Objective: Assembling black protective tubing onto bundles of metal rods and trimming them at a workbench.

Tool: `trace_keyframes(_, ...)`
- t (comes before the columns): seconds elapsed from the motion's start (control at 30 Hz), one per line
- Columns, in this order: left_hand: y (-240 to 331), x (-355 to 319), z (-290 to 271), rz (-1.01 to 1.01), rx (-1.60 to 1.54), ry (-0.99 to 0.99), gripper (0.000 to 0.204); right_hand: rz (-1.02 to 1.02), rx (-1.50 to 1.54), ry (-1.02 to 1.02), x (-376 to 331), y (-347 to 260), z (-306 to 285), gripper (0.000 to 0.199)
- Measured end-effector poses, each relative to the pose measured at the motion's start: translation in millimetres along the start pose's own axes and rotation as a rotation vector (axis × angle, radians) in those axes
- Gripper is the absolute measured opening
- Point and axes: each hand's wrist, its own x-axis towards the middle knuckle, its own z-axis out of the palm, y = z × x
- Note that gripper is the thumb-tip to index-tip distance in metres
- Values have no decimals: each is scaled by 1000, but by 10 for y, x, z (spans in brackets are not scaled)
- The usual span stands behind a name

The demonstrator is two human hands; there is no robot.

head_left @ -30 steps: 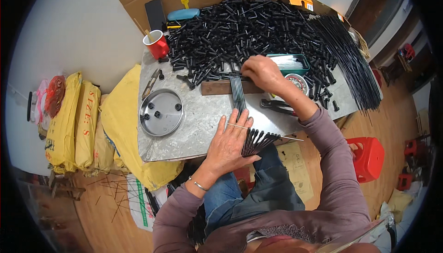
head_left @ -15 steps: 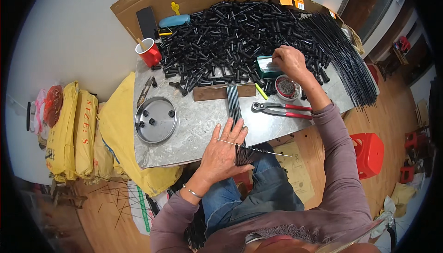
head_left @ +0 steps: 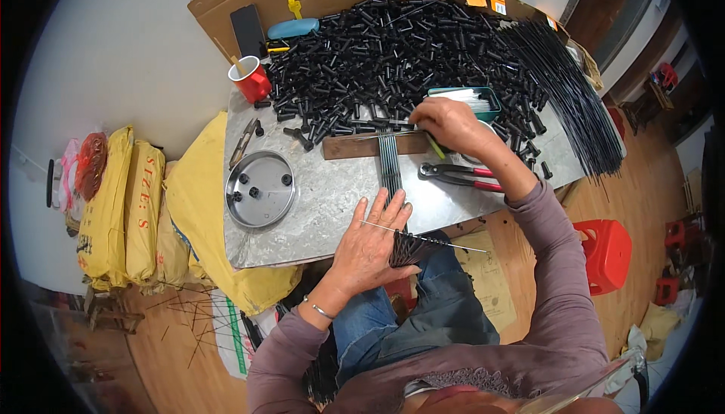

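Fingers (head_left: 387, 210) of the left hand (head_left: 368, 251) spread flat, pinning a fanned bundle of thin black metal rods (head_left: 411, 248) and a loose silvery wire (head_left: 423, 236) at the near edge of the grey metal tabletop (head_left: 332, 195). Farther up, right hand (head_left: 451, 125) curled shut on a slim yellow-green stick (head_left: 436, 146), just beside the brown wooden block (head_left: 370, 144) carrying a short row of rods (head_left: 389, 165), red-handled pliers (head_left: 461, 176) lying close. Beyond, big heap of short black plastic tubes (head_left: 377, 51) and long black rods (head_left: 566, 89) untouched; seemingly early, most stock left.
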Motion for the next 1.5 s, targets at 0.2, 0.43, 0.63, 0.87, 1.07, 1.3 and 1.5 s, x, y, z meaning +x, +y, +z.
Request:
trace_keyframes(0.2, 15, 12, -18, -1, -22, 2, 99, 47, -36, -41, -54, -70, -30, 13)
trace_keyframes(0.43, 7, 1, -11, -13, -21, -5, 97, 26, -22, -41, -66, -62, -32, 14)
trace_keyframes(0.63, 12, 7, -5, -10, -24, 4, 97, 40, -2, -29, -83, -51, -9, 14)
trace_keyframes(0.87, 13, 9, -12, -14, -17, -4, 98, 83, -34, -56, -78, -103, -47, 14)
trace_keyframes(1.07, 5, 4, -6, -9, -7, -8, 99, 85, -34, -61, -72, -117, -59, 16)
trace_keyframes(1.3, -4, 4, 4, -7, -7, -11, 100, 87, -43, -80, -64, -92, -32, 16)
trace_keyframes(1.5, 11, 0, -11, -12, -9, -5, 100, 72, -25, -51, -53, -130, -34, 14)
